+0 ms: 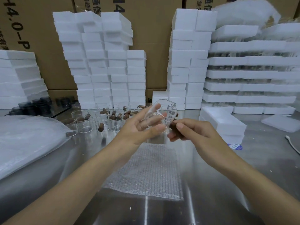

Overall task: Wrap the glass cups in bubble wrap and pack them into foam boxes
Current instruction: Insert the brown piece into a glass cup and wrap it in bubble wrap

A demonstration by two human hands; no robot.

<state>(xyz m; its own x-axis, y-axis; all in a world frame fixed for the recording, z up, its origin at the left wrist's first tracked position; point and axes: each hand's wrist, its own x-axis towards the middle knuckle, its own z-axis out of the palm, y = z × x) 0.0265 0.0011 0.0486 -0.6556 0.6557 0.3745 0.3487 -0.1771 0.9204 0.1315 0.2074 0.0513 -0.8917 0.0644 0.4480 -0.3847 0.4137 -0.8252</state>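
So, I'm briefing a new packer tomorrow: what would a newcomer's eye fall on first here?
First the clear glass cup held up mid-frame, the left hand cupping its body and the right hand pinching its brown handle. Below it a sheet of bubble wrap lies flat on the steel table. Behind, tall stacks of white foam boxes rise against cardboard cartons, with more glass cups standing at their foot.

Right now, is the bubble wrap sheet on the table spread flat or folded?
Spread flat. The bubble wrap sheet lies on the metal table, no fold visible, nothing lying on it.
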